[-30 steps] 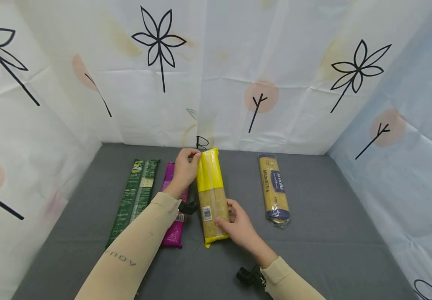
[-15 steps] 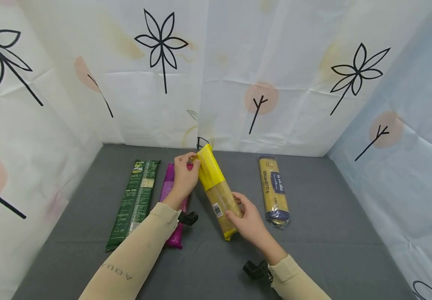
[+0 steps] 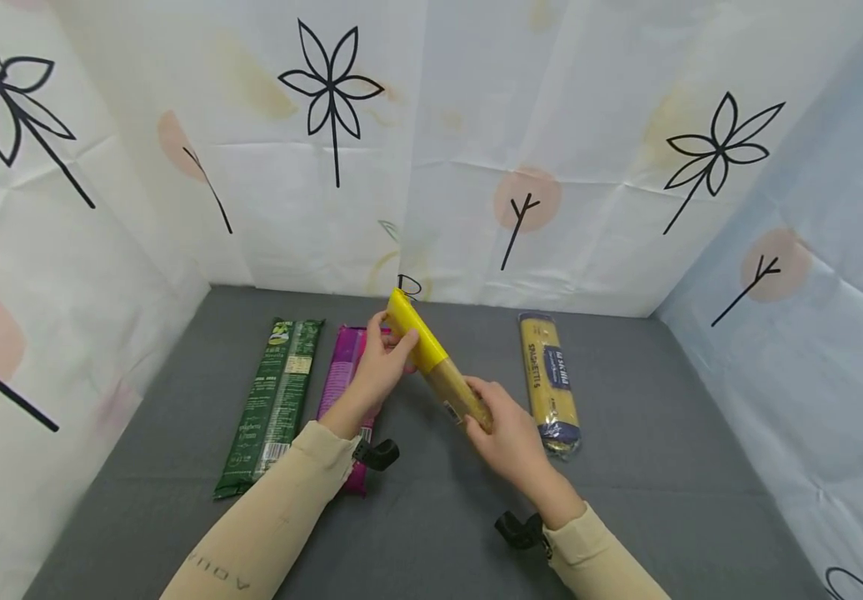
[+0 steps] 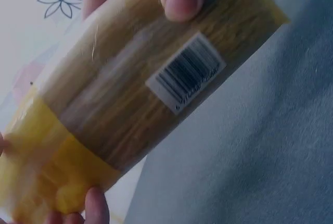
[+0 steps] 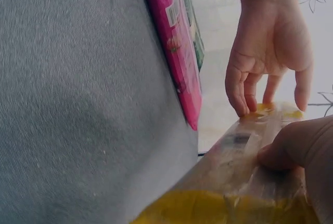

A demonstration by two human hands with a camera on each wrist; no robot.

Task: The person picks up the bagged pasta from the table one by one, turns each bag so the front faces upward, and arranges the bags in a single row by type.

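Observation:
Both hands hold a yellow-ended clear pack of spaghetti (image 3: pixel 435 357) above the grey table, turned partly on its edge and slanting from far left to near right. My left hand (image 3: pixel 377 368) grips its far, yellow end, with fingers on either side. Toward the near end, my right hand (image 3: pixel 508 433) holds the pack between thumb and fingers; its thumb (image 5: pixel 286 148) lies across the clear film. A white barcode label (image 4: pixel 186 73) shows on the side facing the left wrist camera. The left forearm partly covers a purple pack (image 3: pixel 341 367) lying on the table.
A dark green spaghetti pack (image 3: pixel 274 408) lies left of the purple one. On the right is a spaghetti pack with blue ends (image 3: pixel 549 379). Printed white cloth (image 3: pixel 454 108) stands around the back and sides of the grey table (image 3: pixel 649 450).
The yellow-ended pack has gone from nearly upright in view to a slant, its near end swinging right, and has rolled onto its edge. My right hand moved right with it.

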